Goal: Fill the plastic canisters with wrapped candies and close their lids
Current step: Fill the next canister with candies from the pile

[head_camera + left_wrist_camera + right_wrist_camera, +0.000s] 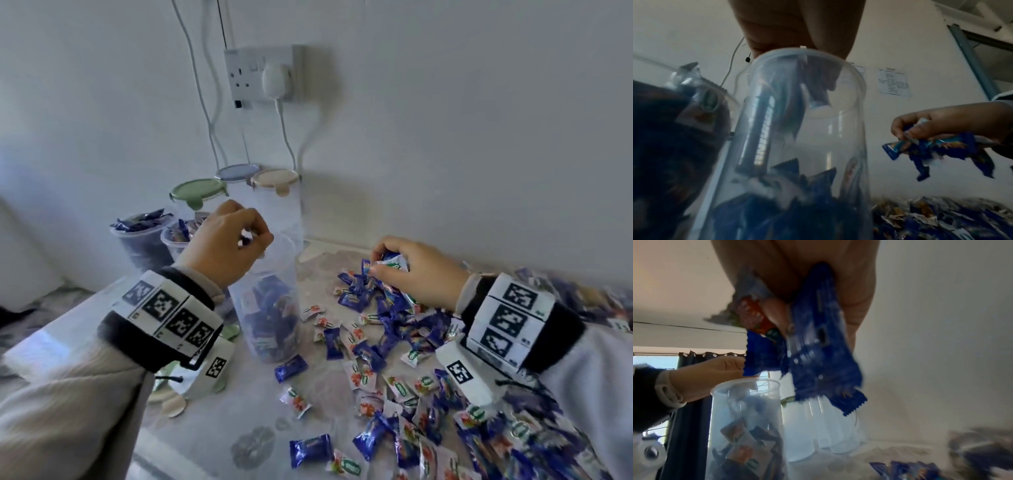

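Note:
A tall clear canister (270, 308) stands open on the table, about half full of blue and white wrapped candies. My left hand (251, 240) hovers over its mouth with curled fingers pinching a blue candy; in the left wrist view the hand (797, 39) sits right above the canister rim (801, 50). My right hand (387, 260) grips a bunch of candies (818, 345) just above the loose candy pile (394, 325), to the right of the canister (746, 418).
Two open canisters (137, 236) heaped with candies stand behind my left hand. Three closed canisters with green (198, 190), blue (238, 171) and beige (274, 178) lids stand by the wall. Loose lids (174, 406) lie under my left wrist. Cables hang from a wall socket (263, 73).

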`<act>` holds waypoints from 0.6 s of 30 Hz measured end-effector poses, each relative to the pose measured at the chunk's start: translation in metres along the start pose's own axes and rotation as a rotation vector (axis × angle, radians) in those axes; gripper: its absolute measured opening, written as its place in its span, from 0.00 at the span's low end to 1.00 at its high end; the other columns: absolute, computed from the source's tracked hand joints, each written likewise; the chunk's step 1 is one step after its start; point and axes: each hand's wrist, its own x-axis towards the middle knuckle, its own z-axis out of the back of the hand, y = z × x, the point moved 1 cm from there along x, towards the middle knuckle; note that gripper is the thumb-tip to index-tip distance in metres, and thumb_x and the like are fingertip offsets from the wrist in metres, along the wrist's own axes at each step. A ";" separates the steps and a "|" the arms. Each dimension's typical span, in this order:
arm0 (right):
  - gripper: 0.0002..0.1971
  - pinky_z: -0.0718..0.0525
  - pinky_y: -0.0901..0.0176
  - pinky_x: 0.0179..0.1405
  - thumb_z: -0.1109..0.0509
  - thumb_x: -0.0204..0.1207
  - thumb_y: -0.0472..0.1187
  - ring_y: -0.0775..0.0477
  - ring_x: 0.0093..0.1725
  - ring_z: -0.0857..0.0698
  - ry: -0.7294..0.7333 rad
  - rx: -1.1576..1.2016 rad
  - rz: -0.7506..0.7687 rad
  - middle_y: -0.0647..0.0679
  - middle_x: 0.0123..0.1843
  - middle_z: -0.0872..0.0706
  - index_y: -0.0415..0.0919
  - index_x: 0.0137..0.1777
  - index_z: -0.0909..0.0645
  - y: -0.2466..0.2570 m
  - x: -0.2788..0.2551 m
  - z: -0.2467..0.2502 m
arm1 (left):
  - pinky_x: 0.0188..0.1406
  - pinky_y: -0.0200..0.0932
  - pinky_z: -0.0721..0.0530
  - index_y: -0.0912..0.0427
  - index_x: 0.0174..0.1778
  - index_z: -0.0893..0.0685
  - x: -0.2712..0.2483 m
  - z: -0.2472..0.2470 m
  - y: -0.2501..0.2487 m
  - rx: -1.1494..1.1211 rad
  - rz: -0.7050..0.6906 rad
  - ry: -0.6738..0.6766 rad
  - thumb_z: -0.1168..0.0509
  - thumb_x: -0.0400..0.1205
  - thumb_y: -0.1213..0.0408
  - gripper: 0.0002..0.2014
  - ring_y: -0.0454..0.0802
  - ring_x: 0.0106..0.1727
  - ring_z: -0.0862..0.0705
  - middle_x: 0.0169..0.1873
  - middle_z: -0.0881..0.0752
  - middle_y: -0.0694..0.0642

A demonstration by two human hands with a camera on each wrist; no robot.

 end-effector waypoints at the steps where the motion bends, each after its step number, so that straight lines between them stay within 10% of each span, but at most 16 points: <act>1: 0.04 0.33 0.67 0.25 0.32 0.79 0.46 0.58 0.23 0.28 -0.003 0.013 0.019 0.54 0.27 0.20 0.47 0.45 0.23 0.005 0.005 -0.001 | 0.46 0.36 0.29 0.55 0.39 0.16 -0.004 -0.001 0.002 0.043 -0.004 0.024 0.32 0.79 0.57 0.07 0.50 0.41 0.24 0.41 0.23 0.51; 10: 0.05 0.21 0.61 0.42 0.29 0.76 0.43 0.61 0.36 0.19 -0.001 0.160 0.237 0.49 0.42 0.16 0.45 0.46 0.21 0.088 0.072 0.011 | 0.68 0.45 0.32 0.57 0.69 0.27 -0.047 -0.015 0.011 -0.114 0.159 -0.134 0.41 0.66 0.32 0.41 0.53 0.70 0.30 0.66 0.26 0.57; 14: 0.08 0.23 0.71 0.28 0.29 0.76 0.48 0.65 0.26 0.22 0.125 0.079 0.261 0.49 0.40 0.16 0.47 0.47 0.22 0.121 0.101 0.001 | 0.72 0.55 0.28 0.56 0.75 0.34 -0.056 -0.027 0.018 -0.323 0.310 -0.118 0.35 0.62 0.29 0.49 0.49 0.73 0.31 0.71 0.28 0.53; 18: 0.21 0.17 0.55 0.55 0.33 0.68 0.69 0.49 0.49 0.13 0.321 -0.233 0.252 0.49 0.51 0.12 0.55 0.50 0.19 0.134 0.119 -0.023 | 0.72 0.56 0.28 0.53 0.77 0.37 -0.059 -0.029 0.018 -0.482 0.343 -0.116 0.34 0.61 0.29 0.51 0.46 0.73 0.28 0.73 0.28 0.49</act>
